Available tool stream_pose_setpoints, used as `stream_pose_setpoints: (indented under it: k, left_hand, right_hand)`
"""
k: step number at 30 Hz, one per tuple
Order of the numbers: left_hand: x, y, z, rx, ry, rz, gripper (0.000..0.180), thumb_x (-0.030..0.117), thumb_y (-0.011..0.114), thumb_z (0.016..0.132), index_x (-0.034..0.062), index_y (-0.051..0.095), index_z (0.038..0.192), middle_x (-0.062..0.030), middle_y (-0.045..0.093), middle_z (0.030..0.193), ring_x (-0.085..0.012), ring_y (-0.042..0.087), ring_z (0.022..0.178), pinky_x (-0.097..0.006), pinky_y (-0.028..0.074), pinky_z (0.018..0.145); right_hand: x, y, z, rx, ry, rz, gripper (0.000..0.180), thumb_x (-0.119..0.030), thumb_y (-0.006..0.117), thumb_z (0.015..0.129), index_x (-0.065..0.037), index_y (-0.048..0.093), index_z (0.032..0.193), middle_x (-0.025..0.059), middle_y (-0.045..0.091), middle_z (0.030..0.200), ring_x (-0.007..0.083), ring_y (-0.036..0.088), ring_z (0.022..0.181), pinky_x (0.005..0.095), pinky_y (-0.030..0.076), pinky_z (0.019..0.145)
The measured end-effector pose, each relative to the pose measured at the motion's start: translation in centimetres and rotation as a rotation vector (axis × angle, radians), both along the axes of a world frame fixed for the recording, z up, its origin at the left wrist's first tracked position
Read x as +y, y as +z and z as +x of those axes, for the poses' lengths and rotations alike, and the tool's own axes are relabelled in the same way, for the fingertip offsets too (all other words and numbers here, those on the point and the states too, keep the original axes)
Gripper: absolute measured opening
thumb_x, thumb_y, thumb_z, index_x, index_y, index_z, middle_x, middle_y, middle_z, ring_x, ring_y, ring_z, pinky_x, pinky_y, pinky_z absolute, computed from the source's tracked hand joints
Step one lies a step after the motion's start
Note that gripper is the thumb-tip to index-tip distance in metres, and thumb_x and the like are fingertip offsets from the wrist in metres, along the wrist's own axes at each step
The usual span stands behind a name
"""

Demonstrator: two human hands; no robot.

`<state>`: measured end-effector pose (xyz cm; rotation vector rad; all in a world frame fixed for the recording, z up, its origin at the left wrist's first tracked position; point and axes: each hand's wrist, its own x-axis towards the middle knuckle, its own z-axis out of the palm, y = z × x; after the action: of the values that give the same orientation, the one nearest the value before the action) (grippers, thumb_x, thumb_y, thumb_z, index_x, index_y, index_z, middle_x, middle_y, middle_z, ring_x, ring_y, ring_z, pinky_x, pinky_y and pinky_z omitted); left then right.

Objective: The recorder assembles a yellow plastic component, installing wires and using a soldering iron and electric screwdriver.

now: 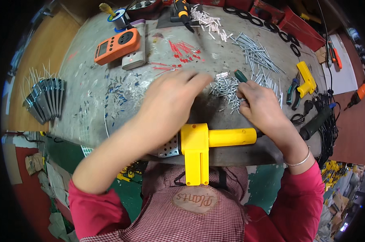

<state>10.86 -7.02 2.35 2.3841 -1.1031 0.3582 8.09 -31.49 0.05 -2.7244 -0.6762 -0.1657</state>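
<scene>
My left hand [170, 99] is over the middle of the bench, smeared by motion, its fingers pointing toward a heap of small silver screws [227, 89]. Whether it holds anything does not show. My right hand [262, 101] is closed beside that heap, with a dark green handle [240, 76] sticking out past its fingers; the rest of that tool is hidden. Below both hands, a yellow plastic tool housing [196, 141] lies at the bench's front edge, its grip pointing toward me. A perforated metal piece [169, 148] adjoins its left side, partly covered by my left forearm.
Long screws [257, 52], white sticks [210, 22] and red-sleeved leads [184, 51] lie farther back. An orange meter [118, 46] rests on a power strip [134, 59] at left. Pliers [293, 92], a yellow housing half [306, 78] and black cables [325, 121] are at right.
</scene>
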Motion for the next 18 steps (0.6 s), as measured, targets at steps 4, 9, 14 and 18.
stream_pose_setpoints:
  k: [4,9,14,18]
  left_hand:
    - [-3.9,-2.9,4.1,-0.006,-0.015,0.182,0.027,0.001,0.058,0.072,0.0052,0.058,0.099,-0.0153,0.062,0.089,-0.0345,0.062,0.087,-0.045,0.050,0.075]
    - [-3.8,-2.9,4.7,-0.014,-0.040,0.216,0.044,-0.005,0.058,0.067,0.0050,0.054,0.110,-0.0125,0.063,0.095,-0.0316,0.062,0.088,-0.041,0.051,0.071]
    - [-0.9,0.9,1.4,0.311,-0.066,-0.072,0.036,-0.006,0.060,0.070,-0.0002,0.056,0.105,-0.0104,0.063,0.092,-0.0236,0.064,0.085,-0.034,0.051,0.072]
    - [1.4,1.5,-1.8,0.657,-0.081,-0.218,0.031,-0.008,0.062,0.073,-0.0035,0.056,0.103,-0.0095,0.065,0.092,-0.0188,0.067,0.085,-0.031,0.051,0.077]
  right_hand:
    - [-0.3,-0.1,0.2,0.028,-0.053,0.059,0.023,-0.002,0.059,0.069,-0.002,0.055,0.091,0.0163,0.058,0.080,0.0356,0.060,0.068,0.0432,0.050,0.062]
    - [-0.9,0.2,-0.5,0.132,-0.172,0.285,0.018,-0.001,0.060,0.069,0.000,0.059,0.087,0.0115,0.059,0.076,0.0237,0.059,0.062,0.0329,0.050,0.061]
    - [-1.7,0.0,-1.0,0.437,-0.345,0.497,0.014,-0.002,0.064,0.076,0.001,0.061,0.089,0.0056,0.060,0.076,0.0095,0.060,0.065,0.0239,0.049,0.063]
    - [-1.7,0.9,-1.4,0.608,-0.416,0.762,0.016,0.003,0.061,0.081,0.003,0.056,0.097,0.0035,0.059,0.079,0.0080,0.058,0.066,0.0210,0.050,0.067]
